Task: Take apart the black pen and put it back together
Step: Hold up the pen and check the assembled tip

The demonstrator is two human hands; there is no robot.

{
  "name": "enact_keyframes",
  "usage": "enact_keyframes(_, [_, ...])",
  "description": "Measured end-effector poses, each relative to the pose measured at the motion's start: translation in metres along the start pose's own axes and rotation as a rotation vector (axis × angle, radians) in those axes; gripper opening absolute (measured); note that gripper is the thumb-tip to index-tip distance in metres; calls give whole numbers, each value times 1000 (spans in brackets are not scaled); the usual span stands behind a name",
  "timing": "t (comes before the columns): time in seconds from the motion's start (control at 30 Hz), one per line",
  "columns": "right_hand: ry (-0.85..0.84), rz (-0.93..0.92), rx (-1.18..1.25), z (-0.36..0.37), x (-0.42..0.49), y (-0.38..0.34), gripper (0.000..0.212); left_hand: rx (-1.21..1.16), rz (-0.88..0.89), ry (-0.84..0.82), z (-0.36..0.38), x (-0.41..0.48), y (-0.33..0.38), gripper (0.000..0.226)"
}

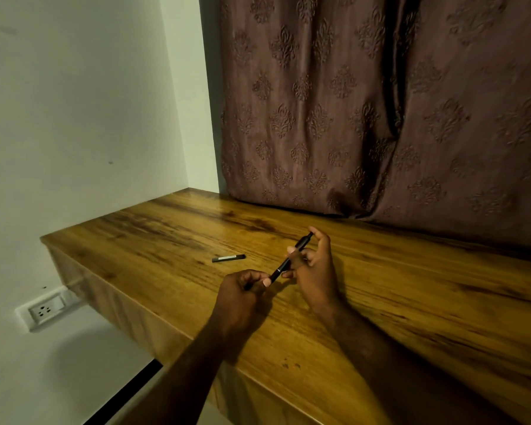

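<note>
Above the wooden table (pixel 411 302), both hands' grips slant the black pen (pixel 288 260).

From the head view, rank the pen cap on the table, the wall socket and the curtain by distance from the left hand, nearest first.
From the left hand:
1. Pen cap, on the table just beyond the hand.
2. Wall socket, low on the left wall.
3. Curtain, behind the table's far edge.

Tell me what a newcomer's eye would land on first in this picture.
First, the two hands low in the middle: the left hand and the right hand hold a black pen slantwise between them above the wooden table. Next, a small dark pen piece lies alone on the table, left of the hands. Behind, a brown patterned curtain fills the upper right.
</note>
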State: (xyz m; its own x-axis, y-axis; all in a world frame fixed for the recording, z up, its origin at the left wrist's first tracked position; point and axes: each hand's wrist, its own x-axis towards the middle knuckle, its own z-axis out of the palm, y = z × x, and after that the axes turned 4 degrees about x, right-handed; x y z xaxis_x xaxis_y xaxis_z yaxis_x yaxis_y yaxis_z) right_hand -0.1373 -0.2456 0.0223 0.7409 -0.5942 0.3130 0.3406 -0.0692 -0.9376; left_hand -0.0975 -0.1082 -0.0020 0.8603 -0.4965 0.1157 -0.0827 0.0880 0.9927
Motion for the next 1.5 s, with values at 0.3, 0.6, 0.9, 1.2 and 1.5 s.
enact_keyframes(0.3, [-2,11,8,-8,10,-5,75,-177,-79,20,-5,5,4,14])
enact_keyframes(0.6, [-29,-74,-11,-14,17,-15,81,-220,-121,74,-3,-2,17,18])
enact_keyframes(0.9, [-59,-152,-64,-3,15,-17,84,-29,-139,182,10,5,18,28])
enact_keyframes(1.2, [-29,-133,-61,-11,23,-15,73,-129,-82,190,5,5,13,44])
enact_keyframes(1.5, [-106,-199,-151,-10,24,-14,74,-91,-58,206,3,9,8,51])
